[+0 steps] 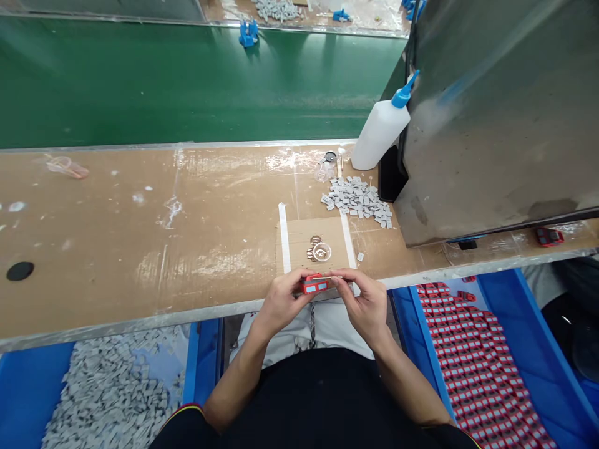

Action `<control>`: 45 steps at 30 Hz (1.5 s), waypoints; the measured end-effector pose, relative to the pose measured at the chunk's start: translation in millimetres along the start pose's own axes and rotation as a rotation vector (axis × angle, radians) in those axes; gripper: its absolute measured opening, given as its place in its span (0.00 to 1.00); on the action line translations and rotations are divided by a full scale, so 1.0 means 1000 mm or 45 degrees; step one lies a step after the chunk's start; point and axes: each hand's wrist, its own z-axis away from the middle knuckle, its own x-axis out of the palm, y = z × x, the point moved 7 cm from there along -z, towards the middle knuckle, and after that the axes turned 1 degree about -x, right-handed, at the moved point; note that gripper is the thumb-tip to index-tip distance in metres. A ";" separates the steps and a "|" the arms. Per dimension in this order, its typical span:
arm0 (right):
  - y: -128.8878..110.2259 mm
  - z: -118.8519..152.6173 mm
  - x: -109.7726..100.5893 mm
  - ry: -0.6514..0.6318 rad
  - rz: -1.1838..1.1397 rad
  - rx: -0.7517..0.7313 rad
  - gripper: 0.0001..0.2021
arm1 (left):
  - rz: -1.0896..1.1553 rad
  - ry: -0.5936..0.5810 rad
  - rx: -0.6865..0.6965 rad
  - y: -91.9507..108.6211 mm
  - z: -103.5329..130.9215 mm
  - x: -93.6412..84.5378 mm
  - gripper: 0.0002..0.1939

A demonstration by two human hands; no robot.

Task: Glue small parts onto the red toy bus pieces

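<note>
Between thumb and fingers, my left hand (284, 304) grips a small red toy vehicle (315, 285) with light windows, held over the table's front edge. My right hand (364, 305) pinches a thin wooden stick (322, 278), which lies across the top of the vehicle. Just beyond my hands, a small clear cup (322, 252) stands on a cardboard piece (299, 234) between two white tape strips. A heap of small grey pieces (358, 198) lies to the right, with one loose grey piece (360, 256) nearer to me.
A white bottle (380, 134) with a blue nozzle stands behind the grey heap, beside a large metal panel (496, 112). Blue bins flank me below the table: grey pieces (112, 386) at left, red vehicles (482, 362) at right. A green belt (187, 87) runs behind.
</note>
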 end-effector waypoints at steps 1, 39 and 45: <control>-0.002 0.000 -0.001 0.003 0.019 -0.033 0.06 | -0.002 -0.004 0.002 0.000 0.000 0.000 0.08; 0.022 -0.030 0.003 0.074 0.080 -0.108 0.07 | 0.011 0.019 -0.025 -0.004 0.000 -0.001 0.09; 0.048 -0.032 -0.008 0.071 0.214 -0.023 0.14 | 0.030 0.018 -0.018 -0.002 0.000 -0.001 0.08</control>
